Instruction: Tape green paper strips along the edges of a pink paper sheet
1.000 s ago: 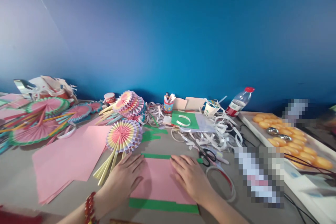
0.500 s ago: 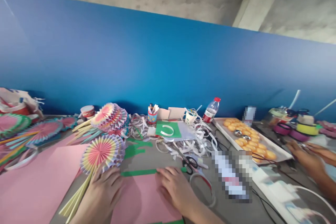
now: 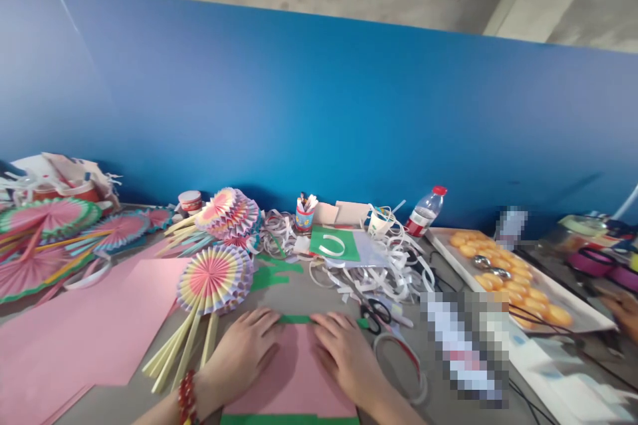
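Note:
A pink paper sheet (image 3: pixel 292 378) lies in front of me, with a green strip (image 3: pixel 295 319) along its far edge and another green strip (image 3: pixel 289 420) along its near edge. My left hand (image 3: pixel 252 348) rests on the sheet's far left part, fingers stretched out to the far strip. On the far right part lies my right hand (image 3: pixel 343 348), also flat with fingers extended. Neither hand holds anything visible. Black-handled scissors (image 3: pixel 377 313) are just beyond my right fingertips, and a ring-shaped roll of white tape (image 3: pixel 417 366) is right of that hand.
Left are folded paper fans (image 3: pixel 212 279) and large pink sheets (image 3: pixel 94 325). White paper strips (image 3: pixel 399 272), a green card (image 3: pixel 335 244), a pen cup (image 3: pixel 304 218) and a bottle (image 3: pixel 425 212) stand behind. Right are a tray of yellow pieces (image 3: pixel 593 319), a power strip (image 3: pixel 563 378) and another person's hand (image 3: pixel 623 312).
My left hand has moved right, from beside the paper fan onto the pink sheet. My right hand stays on the sheet. The view has turned slightly left.

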Demonstrator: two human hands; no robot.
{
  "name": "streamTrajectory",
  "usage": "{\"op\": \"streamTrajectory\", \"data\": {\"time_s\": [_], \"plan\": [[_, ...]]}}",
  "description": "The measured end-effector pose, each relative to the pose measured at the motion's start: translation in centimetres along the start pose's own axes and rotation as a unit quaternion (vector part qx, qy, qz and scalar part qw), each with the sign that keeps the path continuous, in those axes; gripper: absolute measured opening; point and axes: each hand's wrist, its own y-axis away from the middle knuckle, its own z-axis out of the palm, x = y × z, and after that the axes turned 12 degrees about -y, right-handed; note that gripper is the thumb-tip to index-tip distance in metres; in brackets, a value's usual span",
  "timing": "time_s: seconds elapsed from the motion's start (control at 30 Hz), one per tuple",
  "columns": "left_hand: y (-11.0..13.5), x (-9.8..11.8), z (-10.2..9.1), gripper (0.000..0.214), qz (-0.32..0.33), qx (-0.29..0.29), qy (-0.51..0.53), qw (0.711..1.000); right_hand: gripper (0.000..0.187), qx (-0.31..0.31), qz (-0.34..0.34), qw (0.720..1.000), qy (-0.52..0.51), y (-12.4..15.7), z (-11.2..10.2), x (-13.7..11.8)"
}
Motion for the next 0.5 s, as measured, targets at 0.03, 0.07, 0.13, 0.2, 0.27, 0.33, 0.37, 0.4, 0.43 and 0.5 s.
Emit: {"op": "streamTrajectory", "data": {"time_s": [0.03, 0.07, 0.13, 0.2, 0.27, 0.33, 0.37, 0.4, 0.43, 0.5], "plan": [[0.13, -0.08, 0.10, 0.031, 0.004, -0.007, -0.002, 1.000, 0.023, -0.001, 0.001, 1.000, -0.004, -0.04, -0.07, 0.03], [0.21, -0.15, 0.12, 0.031, 0.007, -0.012, -0.002, 1.000, 0.022, -0.001, 0.004, 1.000, -0.008, -0.09, -0.14, 0.08], [0.25, -0.21, 0.00, 0.032, 0.005, -0.020, 0.003, 1.000, 0.021, 0.001, 0.008, 1.000, -0.014, -0.19, -0.24, 0.15], [0.21, -0.16, -0.11, 0.033, 0.001, -0.021, 0.008, 1.000, 0.022, 0.000, 0.009, 1.000, -0.017, -0.26, -0.29, 0.13], [0.18, -0.08, -0.10, 0.032, -0.003, -0.018, 0.011, 1.000, 0.023, -0.002, 0.008, 1.000, -0.014, -0.21, -0.25, 0.00], [0.19, -0.02, -0.01, 0.032, -0.007, -0.011, 0.011, 1.000, 0.023, -0.002, 0.005, 1.000, -0.005, -0.02, -0.14, -0.16], [0.21, 0.00, 0.02, 0.032, -0.009, -0.008, 0.010, 1.000, 0.023, -0.002, 0.004, 1.000, 0.001, 0.10, -0.11, -0.21], [0.24, 0.02, 0.05, 0.033, -0.009, -0.006, 0.009, 1.000, 0.023, -0.002, 0.002, 1.000, 0.008, 0.18, -0.14, -0.21], [0.26, 0.04, 0.05, 0.033, -0.009, -0.005, 0.007, 1.000, 0.024, -0.004, -0.002, 1.000, 0.015, 0.17, -0.27, -0.17], [0.28, 0.10, 0.02, 0.034, -0.009, -0.008, 0.001, 1.000, 0.026, -0.010, -0.016, 0.999, 0.029, -0.36, -0.92, 0.09]]}}
